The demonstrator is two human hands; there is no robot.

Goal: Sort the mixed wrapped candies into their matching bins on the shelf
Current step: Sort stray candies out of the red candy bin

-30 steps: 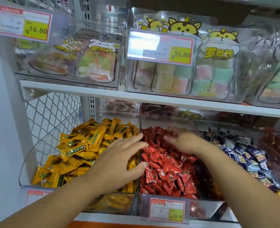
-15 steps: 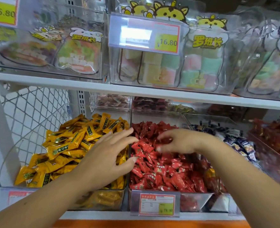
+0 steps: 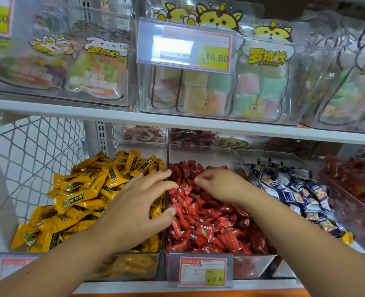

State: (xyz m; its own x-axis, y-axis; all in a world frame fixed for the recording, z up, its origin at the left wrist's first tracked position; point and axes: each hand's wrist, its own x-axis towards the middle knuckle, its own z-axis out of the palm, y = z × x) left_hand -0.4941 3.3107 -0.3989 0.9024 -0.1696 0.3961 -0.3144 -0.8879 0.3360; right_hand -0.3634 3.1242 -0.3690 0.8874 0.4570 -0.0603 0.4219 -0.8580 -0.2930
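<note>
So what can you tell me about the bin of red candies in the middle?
The red candy bin is a clear plastic trough on the lower shelf, between bins of yellow candies and dark-wrapped candies. Shiny red wrapped candies heap it nearly full. A red-bordered price tag hangs on its front. The right hand curls its fingers into the heap near the back; the left hand reaches spread fingertips over its left edge.

Red candies (image 3: 209, 228) heaped beside yellow candies (image 3: 81, 196), seemingly separated.
</note>
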